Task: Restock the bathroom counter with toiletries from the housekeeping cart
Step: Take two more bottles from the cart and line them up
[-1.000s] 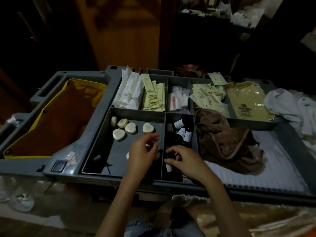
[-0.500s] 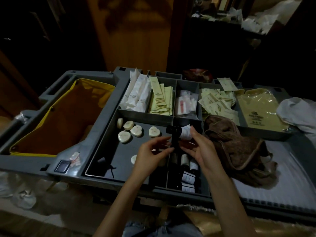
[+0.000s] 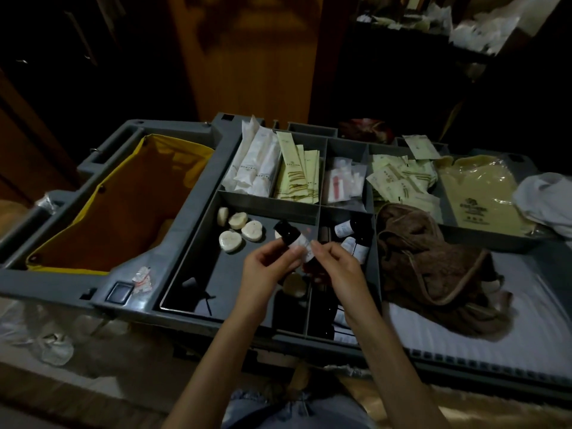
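L hand & R hand both pinch the small bottle at its white label. The dark cap is tilted up-left, and the bottle is held in the air by the divider btwn two cart compts. Below L hand: soap compt w/ pale soaps bunched at the far-left corner, bare floor along the near-left wall. Below R hand: narrow slot w/ more bottles. Brown cloth just right of the slot wall. Far row: white packets, sachets. Yellow bag left.

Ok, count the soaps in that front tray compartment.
5. Four soaps cluster at the compartment's far-left corner; a fifth soap lies beside the left hand, partly covered. The held bottle may hide more.
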A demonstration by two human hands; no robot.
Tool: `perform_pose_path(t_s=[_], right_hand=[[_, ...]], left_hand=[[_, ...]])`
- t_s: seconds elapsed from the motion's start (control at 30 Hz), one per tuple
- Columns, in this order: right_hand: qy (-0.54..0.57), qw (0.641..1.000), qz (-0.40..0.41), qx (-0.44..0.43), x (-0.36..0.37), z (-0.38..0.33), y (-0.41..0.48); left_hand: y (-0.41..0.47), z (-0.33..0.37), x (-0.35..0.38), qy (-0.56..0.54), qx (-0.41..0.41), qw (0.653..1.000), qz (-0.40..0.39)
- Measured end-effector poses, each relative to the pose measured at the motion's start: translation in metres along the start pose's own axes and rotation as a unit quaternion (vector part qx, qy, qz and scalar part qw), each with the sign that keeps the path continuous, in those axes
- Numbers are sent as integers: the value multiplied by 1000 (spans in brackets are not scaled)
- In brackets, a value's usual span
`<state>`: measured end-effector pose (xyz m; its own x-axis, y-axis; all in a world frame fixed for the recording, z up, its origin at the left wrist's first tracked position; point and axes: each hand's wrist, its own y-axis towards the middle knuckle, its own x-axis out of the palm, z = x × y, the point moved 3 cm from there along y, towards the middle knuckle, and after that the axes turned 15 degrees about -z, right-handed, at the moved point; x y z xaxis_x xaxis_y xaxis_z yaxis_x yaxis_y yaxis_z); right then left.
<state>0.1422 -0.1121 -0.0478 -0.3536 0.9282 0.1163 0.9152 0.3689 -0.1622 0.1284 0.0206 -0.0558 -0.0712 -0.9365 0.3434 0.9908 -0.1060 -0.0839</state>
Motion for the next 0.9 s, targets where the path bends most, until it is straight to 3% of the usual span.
perform_pose_path(t_s=[0.27,0.37,0.47,0.7,0.9], right_hand=[[-227,974,-9,-20,-25,5,3],[-353,933,40,-58,-46,-10,9],[-483,868,81,-78,-70,-28,21],[-639,761,104,49,-82,-35,54],[-639,746,165,93,-75,-27,55]], left_hand=[[0,-4,-1,-2,-40,999,15],[2,-5,0,-7,-52,998,18],[3,-3,-1,-9,-66,997,26],[4,-3,0,-13,-78,997,12],[0,-4,-1,-9,-84,996,27]])
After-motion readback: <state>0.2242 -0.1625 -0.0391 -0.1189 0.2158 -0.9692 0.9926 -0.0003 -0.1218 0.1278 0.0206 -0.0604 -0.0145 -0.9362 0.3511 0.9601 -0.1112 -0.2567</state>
